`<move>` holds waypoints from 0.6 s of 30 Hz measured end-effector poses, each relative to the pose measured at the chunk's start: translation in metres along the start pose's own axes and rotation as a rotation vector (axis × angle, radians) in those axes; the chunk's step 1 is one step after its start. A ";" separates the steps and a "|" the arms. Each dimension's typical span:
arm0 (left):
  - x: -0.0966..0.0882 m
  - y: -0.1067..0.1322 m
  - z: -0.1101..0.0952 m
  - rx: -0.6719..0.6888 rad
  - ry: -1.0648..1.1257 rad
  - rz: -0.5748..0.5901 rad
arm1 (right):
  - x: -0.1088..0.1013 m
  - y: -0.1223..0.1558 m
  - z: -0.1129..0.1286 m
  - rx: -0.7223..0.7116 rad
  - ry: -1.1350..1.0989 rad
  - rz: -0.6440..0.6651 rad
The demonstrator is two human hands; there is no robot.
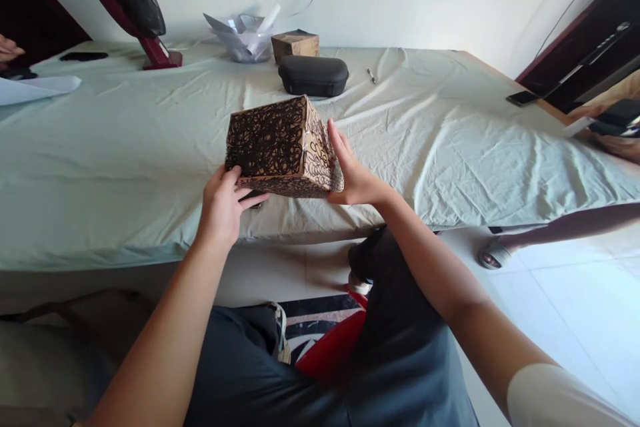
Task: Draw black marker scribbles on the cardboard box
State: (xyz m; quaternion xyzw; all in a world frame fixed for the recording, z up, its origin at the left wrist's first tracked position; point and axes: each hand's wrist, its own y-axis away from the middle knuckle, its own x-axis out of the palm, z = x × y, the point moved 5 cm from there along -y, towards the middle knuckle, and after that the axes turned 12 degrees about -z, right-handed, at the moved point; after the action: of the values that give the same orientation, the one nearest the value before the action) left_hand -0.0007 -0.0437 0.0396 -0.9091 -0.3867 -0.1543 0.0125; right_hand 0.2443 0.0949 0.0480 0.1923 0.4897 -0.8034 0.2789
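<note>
A cardboard box (pixel 280 147) covered in black scribbled loops is held tilted just above the near edge of the table (pixel 125 147), which is draped in a pale green sheet. My left hand (pixel 223 203) grips its lower left corner, thumb on the side and fingers curled beneath. My right hand (pixel 350 170) presses flat against the box's right side, fingers pointing up. A small dark object shows under the box by my left fingers; I cannot make out what it is.
Behind the box lie a black oval case (pixel 313 75), a small brown box (pixel 295 45), a crumpled plastic bag (pixel 243 33), a pen (pixel 371 75) and a fan base (pixel 160 57). Other people's hands appear at the far left (pixel 9 50) and right (pixel 617 130) edges.
</note>
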 end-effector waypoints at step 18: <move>0.004 -0.005 -0.011 0.217 -0.054 -0.065 | 0.002 -0.006 -0.015 0.207 -0.242 -0.181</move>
State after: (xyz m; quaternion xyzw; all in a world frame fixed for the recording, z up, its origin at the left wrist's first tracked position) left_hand -0.0039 -0.0389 0.0506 -0.8932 -0.4306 -0.0874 0.0954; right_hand 0.2401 0.1102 0.0442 0.0768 0.3825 -0.8886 0.2411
